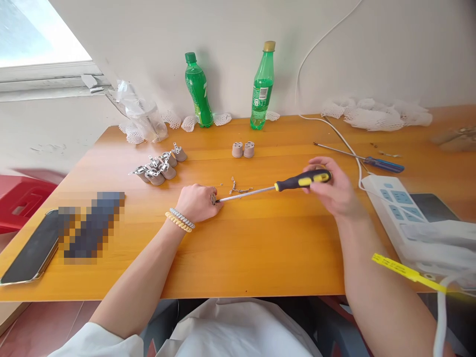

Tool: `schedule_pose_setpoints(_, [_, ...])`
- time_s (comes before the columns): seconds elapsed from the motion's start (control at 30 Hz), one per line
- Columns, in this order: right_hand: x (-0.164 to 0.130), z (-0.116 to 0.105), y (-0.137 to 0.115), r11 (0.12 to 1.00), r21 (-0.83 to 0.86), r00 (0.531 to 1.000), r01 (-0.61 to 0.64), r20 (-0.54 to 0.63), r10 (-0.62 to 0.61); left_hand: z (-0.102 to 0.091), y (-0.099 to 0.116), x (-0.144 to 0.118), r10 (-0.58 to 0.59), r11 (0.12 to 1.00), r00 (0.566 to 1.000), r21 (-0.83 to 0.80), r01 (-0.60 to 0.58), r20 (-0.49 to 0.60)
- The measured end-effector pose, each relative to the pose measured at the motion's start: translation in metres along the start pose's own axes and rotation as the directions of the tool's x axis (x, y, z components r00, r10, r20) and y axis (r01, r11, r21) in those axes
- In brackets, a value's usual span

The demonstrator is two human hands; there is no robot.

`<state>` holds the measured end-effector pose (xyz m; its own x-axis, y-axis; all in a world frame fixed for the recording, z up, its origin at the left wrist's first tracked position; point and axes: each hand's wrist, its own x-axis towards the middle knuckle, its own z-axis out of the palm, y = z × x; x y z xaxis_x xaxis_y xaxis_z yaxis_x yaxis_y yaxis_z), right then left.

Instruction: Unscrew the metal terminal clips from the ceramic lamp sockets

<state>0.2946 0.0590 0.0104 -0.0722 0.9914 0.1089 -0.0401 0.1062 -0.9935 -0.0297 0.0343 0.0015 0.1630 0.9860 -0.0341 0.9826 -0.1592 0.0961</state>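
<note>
Near edge: smartphone (31,255) lying flat at far left of the wooden table (260,258); white power strip (394,208) at right. Mid-table: left hand (199,202) clenched, knuckles up, pinching a small metal part (213,199) against the tabletop at its fingertips. Right hand (330,186) wrapped around the black-and-yellow handle of a screwdriver (275,188), shaft lying nearly level, pointing left, tip meeting the part just right of the left fingers. Step in hand, by the look of it: driving or loosening a screw in that pinched part. Next move likely calls for steady tip seating and a firm left-hand pinch while the handle turns; slip risk seems real with so small a piece. Just beyond the shaft: loose metal clips (238,188). Farther left: cluster of grey lamp sockets with brackets (159,166); two bare sockets (243,148) centre. Far right: blue-handled screwdriver (372,161). At the wall: two green bottles (199,91).
</note>
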Motion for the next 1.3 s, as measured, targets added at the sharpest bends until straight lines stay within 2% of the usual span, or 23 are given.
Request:
schedule_pose_setpoints(0.07, [0.000,0.000,-0.002,0.991,0.126,0.994,-0.033,0.111,0.018,0.000,0.000,0.000,0.003,1.000,1.000,0.004,-0.003,-0.001])
schedule_pose_setpoints(0.1, [0.000,0.001,-0.002,0.989,0.127,0.993,-0.070,0.100,0.058,-0.001,0.000,0.000,0.006,1.000,1.000,0.005,-0.006,0.000])
schedule_pose_setpoints(0.17, [0.000,0.002,-0.002,0.992,0.024,0.991,-0.126,-0.030,0.127,-0.001,0.000,0.000,0.009,1.000,1.000,0.007,-0.009,0.005])
schedule_pose_setpoints(0.23, [0.000,0.002,-0.001,0.993,-0.053,0.990,-0.103,-0.100,0.097,-0.001,0.000,0.000,0.002,1.000,1.000,0.012,-0.002,0.008])
schedule_pose_setpoints(0.33, [-0.001,0.001,-0.002,0.996,0.077,0.997,-0.037,0.075,0.032,-0.002,-0.001,0.000,-0.015,1.000,1.000,0.025,0.015,0.004])
schedule_pose_setpoints(0.4, [0.000,0.001,-0.003,0.985,0.130,0.988,-0.113,0.119,0.098,-0.002,-0.002,0.000,-0.018,0.999,1.000,0.030,0.017,0.003])
schedule_pose_setpoints(0.47, [0.001,0.002,-0.002,0.972,0.035,0.972,-0.232,0.027,0.232,-0.002,-0.002,0.000,-0.015,0.999,1.000,0.030,0.014,0.006])
schedule_pose_setpoints(0.53, [0.002,0.003,0.000,0.958,-0.056,0.958,-0.283,-0.073,0.279,-0.002,-0.002,0.001,-0.011,1.000,1.000,0.026,0.011,0.003])
schedule_pose_setpoints(0.6, [0.001,0.004,0.001,0.984,0.005,0.982,-0.180,-0.061,0.180,-0.002,-0.002,0.001,-0.006,1.000,1.000,0.023,0.007,-0.008])
schedule_pose_setpoints(0.67, [0.000,0.005,0.001,0.984,0.178,1.000,-0.024,0.017,0.021,-0.002,-0.002,0.001,0.003,1.000,1.000,0.024,-0.002,-0.016])
schedule_pose_setpoints(0.73, [-0.001,0.007,0.000,0.955,0.296,0.994,0.018,0.099,-0.049,-0.002,-0.002,0.001,0.012,1.000,1.000,0.026,-0.011,-0.013])
schedule_pose_setpoints(0.8, [-0.002,0.011,-0.001,0.952,0.300,0.989,-0.056,0.151,0.010,-0.001,-0.002,0.000,0.016,1.000,1.000,0.025,-0.016,-0.011])
schedule_pose_setpoints(0.9, [-0.001,0.016,-0.001,0.971,0.204,0.992,-0.123,0.046,0.116,-0.001,-0.002,0.000,0.019,1.000,1.000,0.017,-0.019,-0.013])
schedule_pose_setpoints(1.0, [0.000,0.017,0.000,0.978,0.190,0.992,-0.080,-0.085,0.098,-0.001,-0.002,0.001,0.012,1.000,1.000,0.006,-0.012,-0.018])
schedule_pose_setpoints(1.1, [0.002,0.011,0.000,0.969,0.246,0.988,-0.032,-0.137,0.067,-0.001,-0.004,0.001,-0.007,1.000,0.999,-0.016,0.007,-0.033])
schedule_pose_setpoints(1.3, [0.002,0.010,0.003,0.969,0.249,0.990,-0.009,-0.138,0.044,-0.002,-0.003,0.000,-0.003,0.997,0.999,-0.076,-0.001,-0.050])
